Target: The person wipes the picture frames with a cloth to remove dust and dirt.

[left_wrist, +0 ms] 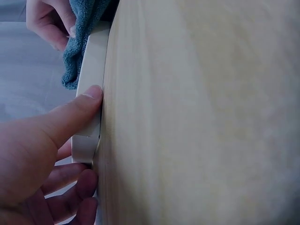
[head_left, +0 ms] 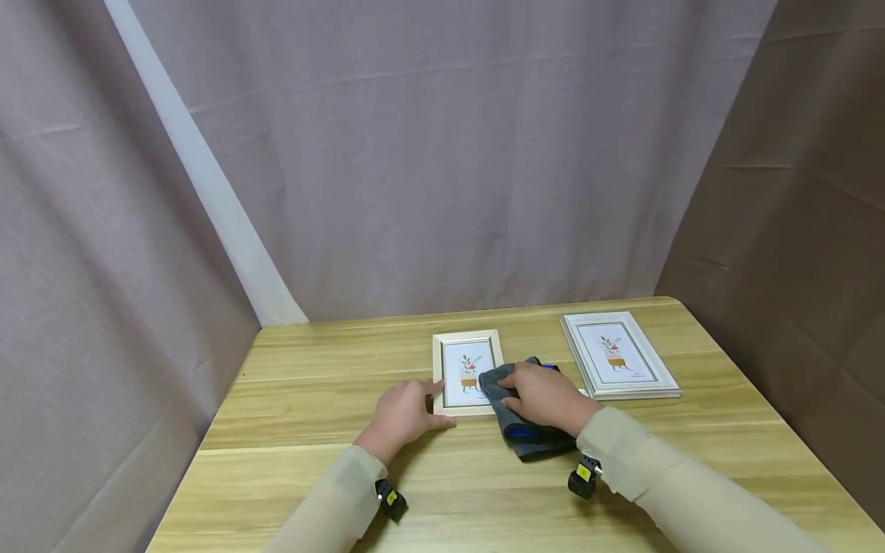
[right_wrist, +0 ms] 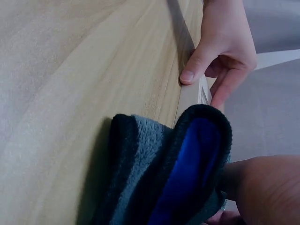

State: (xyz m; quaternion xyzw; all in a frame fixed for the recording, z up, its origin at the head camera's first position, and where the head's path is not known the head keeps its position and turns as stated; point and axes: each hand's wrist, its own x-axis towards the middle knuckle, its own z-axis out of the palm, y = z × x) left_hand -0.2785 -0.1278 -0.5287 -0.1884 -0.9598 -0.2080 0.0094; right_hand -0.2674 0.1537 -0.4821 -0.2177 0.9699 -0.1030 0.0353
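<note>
A cream picture frame [head_left: 467,336] lies flat on the table, showing a print of a plant in an orange pot. My left hand [head_left: 403,417] holds its near left corner, the thumb [left_wrist: 93,93] along the near edge and the other fingers at the left side. Bunched in my right hand [head_left: 546,395] is a folded grey cloth [head_left: 520,432] with a blue inner side and dark edging. The cloth touches the frame's lower right part and hides that corner. In the right wrist view, the cloth's folds [right_wrist: 150,145] cover part of the right fingers.
To the right lies a stack of white picture frames [head_left: 664,376], the top one with a similar plant print. The wooden table [head_left: 311,407] ends at a grey-mauve curtain [head_left: 429,169] behind and a brown one [head_left: 795,230] at the right.
</note>
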